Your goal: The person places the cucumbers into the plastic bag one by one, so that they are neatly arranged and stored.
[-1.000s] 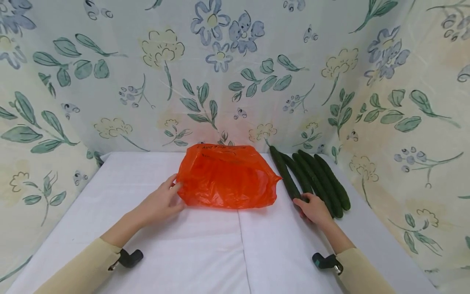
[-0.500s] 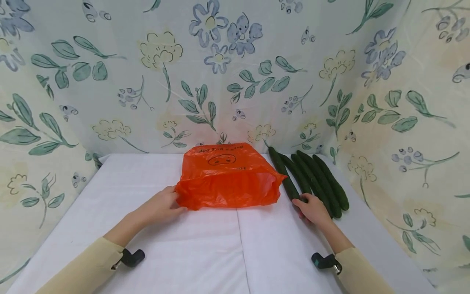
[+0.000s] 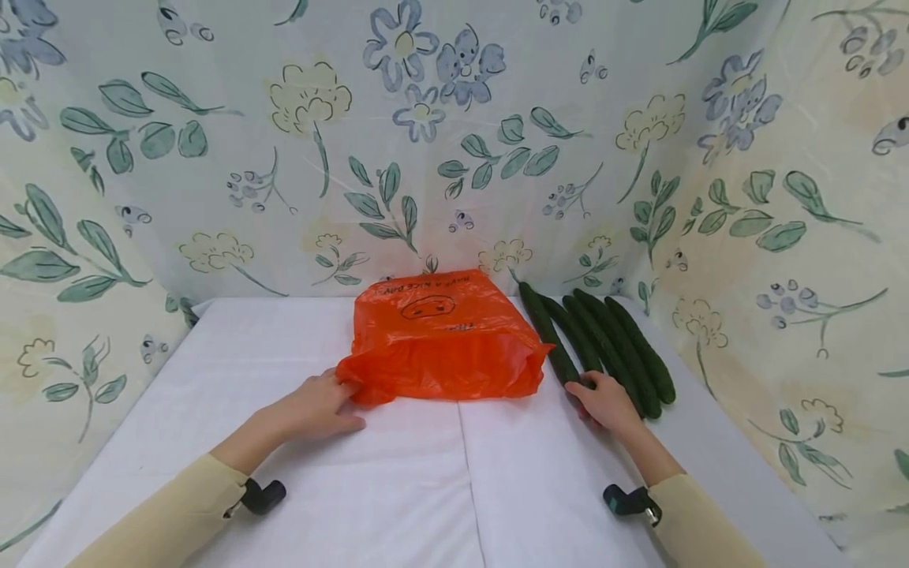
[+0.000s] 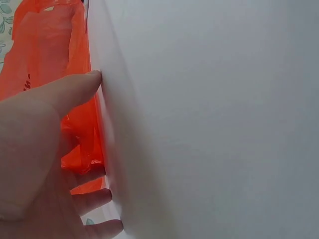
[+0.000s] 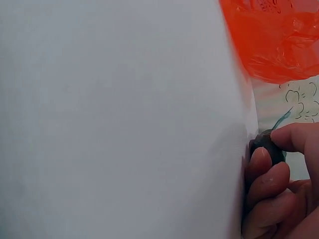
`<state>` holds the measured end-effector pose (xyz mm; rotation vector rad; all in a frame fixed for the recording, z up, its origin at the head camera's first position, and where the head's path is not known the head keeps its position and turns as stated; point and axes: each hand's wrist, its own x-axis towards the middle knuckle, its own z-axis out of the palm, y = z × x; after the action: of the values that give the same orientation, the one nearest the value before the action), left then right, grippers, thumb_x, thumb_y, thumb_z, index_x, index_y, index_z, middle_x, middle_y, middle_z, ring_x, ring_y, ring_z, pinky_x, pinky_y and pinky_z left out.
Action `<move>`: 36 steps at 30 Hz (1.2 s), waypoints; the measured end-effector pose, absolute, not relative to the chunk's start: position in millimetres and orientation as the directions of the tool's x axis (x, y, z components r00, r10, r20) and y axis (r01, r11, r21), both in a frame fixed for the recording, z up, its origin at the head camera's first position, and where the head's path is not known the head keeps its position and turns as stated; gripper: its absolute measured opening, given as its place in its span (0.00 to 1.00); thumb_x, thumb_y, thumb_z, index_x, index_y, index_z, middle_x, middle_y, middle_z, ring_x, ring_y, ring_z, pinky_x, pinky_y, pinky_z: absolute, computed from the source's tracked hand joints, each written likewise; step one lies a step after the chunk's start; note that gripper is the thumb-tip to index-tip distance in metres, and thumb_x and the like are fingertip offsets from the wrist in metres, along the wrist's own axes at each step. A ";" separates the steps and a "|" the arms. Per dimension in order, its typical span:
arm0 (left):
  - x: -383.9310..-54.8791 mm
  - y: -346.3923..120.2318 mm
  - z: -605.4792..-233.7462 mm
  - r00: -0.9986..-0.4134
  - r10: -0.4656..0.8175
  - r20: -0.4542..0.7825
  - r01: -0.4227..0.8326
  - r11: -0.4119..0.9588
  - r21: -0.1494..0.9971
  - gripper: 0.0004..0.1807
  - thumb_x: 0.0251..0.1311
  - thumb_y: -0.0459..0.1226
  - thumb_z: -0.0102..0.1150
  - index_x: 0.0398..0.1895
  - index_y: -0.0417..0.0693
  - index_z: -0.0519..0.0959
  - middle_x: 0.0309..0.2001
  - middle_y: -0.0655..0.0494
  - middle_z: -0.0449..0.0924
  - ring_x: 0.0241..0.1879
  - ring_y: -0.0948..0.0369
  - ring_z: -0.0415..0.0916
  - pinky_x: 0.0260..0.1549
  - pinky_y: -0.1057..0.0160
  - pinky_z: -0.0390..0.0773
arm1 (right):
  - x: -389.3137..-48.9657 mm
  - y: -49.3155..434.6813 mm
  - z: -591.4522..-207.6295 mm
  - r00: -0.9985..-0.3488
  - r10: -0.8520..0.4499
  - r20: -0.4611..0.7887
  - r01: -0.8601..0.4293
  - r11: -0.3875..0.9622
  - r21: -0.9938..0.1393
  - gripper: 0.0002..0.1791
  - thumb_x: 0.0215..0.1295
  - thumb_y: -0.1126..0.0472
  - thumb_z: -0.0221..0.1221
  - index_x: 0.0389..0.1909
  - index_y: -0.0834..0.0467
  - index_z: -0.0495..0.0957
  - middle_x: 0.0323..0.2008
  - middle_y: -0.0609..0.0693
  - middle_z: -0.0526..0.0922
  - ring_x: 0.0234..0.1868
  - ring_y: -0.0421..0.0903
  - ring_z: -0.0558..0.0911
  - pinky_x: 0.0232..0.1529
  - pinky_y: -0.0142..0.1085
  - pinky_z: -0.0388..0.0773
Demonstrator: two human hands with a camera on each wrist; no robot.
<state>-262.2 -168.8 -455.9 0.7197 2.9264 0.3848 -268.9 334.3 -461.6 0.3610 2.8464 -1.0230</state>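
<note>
An orange plastic bag (image 3: 454, 367) with printed lettering and a drawn face lies at the back middle of the table, its mouth towards me. At the bag's left corner is my left hand (image 3: 312, 414), thumb stretched out apart from the fingers, which reach to the plastic and hide partly behind it. In the left wrist view the fingers of this hand (image 4: 37, 144) are spread, tips at the white cloth. My right hand (image 3: 609, 406) grips the near end of the leftmost cucumber (image 3: 548, 331), thumb on top and fingers curled beneath, as the right wrist view shows.
Several more dark green cucumbers (image 3: 625, 351) lie side by side just right of the held one. A white cloth (image 3: 398, 481) covers the table. Floral fabric (image 3: 426, 158) hangs along the back and both sides.
The bag's upper side has lifted, showing its print, and its mouth gapes wider. My left hand has shifted slightly, with the thumb spreading away from the bag. The right hand stays on the cucumber.
</note>
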 end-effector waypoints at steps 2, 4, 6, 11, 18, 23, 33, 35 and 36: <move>-261.2 -167.6 -455.1 -0.883 0.466 -0.046 0.441 0.860 0.256 0.40 0.54 0.58 0.70 0.68 0.53 0.72 0.63 0.56 0.75 0.61 0.53 0.70 0.60 0.41 0.72 | -269.7 334.6 -460.0 -0.967 0.183 -0.179 0.255 0.739 -0.624 0.32 0.70 0.44 0.59 0.64 0.62 0.68 0.23 0.53 0.79 0.22 0.47 0.76 0.27 0.34 0.76; -260.3 -167.0 -454.7 -0.883 0.466 -0.051 0.440 0.861 0.254 0.41 0.54 0.58 0.70 0.69 0.52 0.71 0.66 0.53 0.73 0.64 0.51 0.68 0.61 0.39 0.71 | -270.5 334.1 -458.4 -0.965 0.182 -0.190 0.263 0.725 -0.637 0.31 0.70 0.44 0.58 0.63 0.62 0.68 0.24 0.53 0.79 0.22 0.47 0.76 0.28 0.34 0.77; -259.4 -167.1 -454.8 -0.884 0.465 -0.055 0.440 0.865 0.242 0.42 0.54 0.58 0.69 0.70 0.52 0.70 0.67 0.52 0.71 0.65 0.50 0.66 0.61 0.38 0.71 | -271.6 333.1 -457.0 -0.962 0.182 -0.204 0.272 0.710 -0.650 0.29 0.71 0.45 0.58 0.61 0.63 0.69 0.25 0.52 0.80 0.23 0.47 0.76 0.29 0.34 0.77; -257.9 -168.2 -457.0 -0.883 0.466 -0.052 0.446 0.869 0.213 0.42 0.55 0.60 0.68 0.69 0.51 0.72 0.68 0.51 0.70 0.66 0.50 0.66 0.61 0.38 0.70 | -275.4 328.4 -454.1 -0.957 0.179 -0.227 0.288 0.682 -0.672 0.24 0.71 0.48 0.58 0.54 0.64 0.70 0.26 0.53 0.80 0.23 0.47 0.76 0.29 0.34 0.78; -253.8 -165.1 -456.2 -0.885 0.464 -0.039 0.450 0.873 0.189 0.42 0.56 0.62 0.65 0.70 0.51 0.71 0.66 0.52 0.72 0.64 0.50 0.68 0.59 0.39 0.71 | -278.5 326.9 -452.9 -0.956 0.190 -0.222 0.291 0.690 -0.663 0.26 0.70 0.44 0.59 0.54 0.63 0.72 0.23 0.52 0.76 0.20 0.46 0.73 0.27 0.33 0.75; -251.2 -156.2 -453.1 -0.898 0.437 -0.044 0.422 0.887 0.190 0.44 0.55 0.63 0.65 0.71 0.50 0.70 0.65 0.53 0.74 0.63 0.49 0.68 0.56 0.37 0.71 | -280.1 328.6 -456.6 -0.960 0.203 -0.192 0.280 0.695 -0.662 0.34 0.68 0.40 0.60 0.60 0.65 0.71 0.25 0.53 0.75 0.22 0.46 0.74 0.28 0.33 0.75; -250.6 -146.6 -452.8 -0.922 0.380 -0.075 0.367 0.920 0.139 0.45 0.54 0.65 0.65 0.69 0.50 0.71 0.64 0.51 0.76 0.62 0.46 0.71 0.56 0.29 0.69 | -282.6 325.9 -458.1 -0.972 0.224 -0.078 0.213 0.678 -0.703 0.37 0.67 0.33 0.57 0.57 0.63 0.76 0.37 0.57 0.81 0.39 0.51 0.76 0.38 0.33 0.80; -250.4 -146.2 -451.4 -0.921 0.382 -0.078 0.370 0.919 0.133 0.45 0.54 0.65 0.65 0.70 0.50 0.71 0.64 0.50 0.75 0.63 0.46 0.70 0.56 0.29 0.69 | -283.2 325.4 -458.2 -0.968 0.242 -0.061 0.215 0.682 -0.699 0.37 0.67 0.33 0.56 0.56 0.63 0.77 0.38 0.57 0.82 0.41 0.51 0.76 0.40 0.33 0.80; -250.2 -145.9 -450.5 -0.920 0.384 -0.080 0.371 0.919 0.136 0.45 0.54 0.65 0.65 0.70 0.50 0.70 0.65 0.50 0.75 0.63 0.46 0.69 0.56 0.29 0.69 | -283.2 325.1 -458.1 -0.967 0.249 -0.060 0.218 0.680 -0.700 0.37 0.67 0.33 0.56 0.56 0.63 0.77 0.39 0.57 0.82 0.41 0.51 0.76 0.40 0.33 0.80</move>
<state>-250.2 -145.9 -450.5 0.5867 2.9741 0.1799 -283.2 325.1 -458.1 0.4060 2.9164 -1.2067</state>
